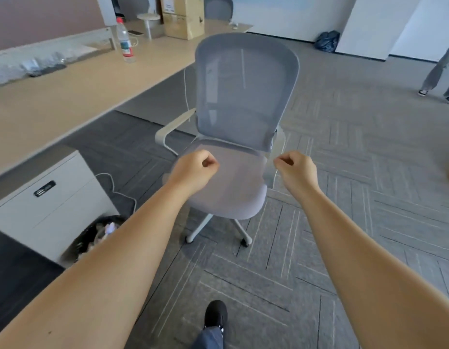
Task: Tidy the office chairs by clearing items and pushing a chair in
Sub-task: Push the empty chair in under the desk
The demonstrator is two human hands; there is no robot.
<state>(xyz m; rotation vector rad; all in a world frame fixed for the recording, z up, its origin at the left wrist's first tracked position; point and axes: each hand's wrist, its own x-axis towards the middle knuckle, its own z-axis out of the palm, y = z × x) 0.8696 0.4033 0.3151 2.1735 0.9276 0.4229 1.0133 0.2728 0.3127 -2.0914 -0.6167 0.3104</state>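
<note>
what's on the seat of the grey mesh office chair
Nothing visible rests on the bare part of the grey mesh office chair seat. The left hand covers the seat's left edge, so that strip cannot be checked.

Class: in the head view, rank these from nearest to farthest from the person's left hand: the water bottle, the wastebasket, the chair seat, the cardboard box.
From the left hand:
1. Chair seat, right beside the hand.
2. Wastebasket, lower left, by the cabinet.
3. Water bottle, up on the desk.
4. Cardboard box, at the desk's far end.
</note>
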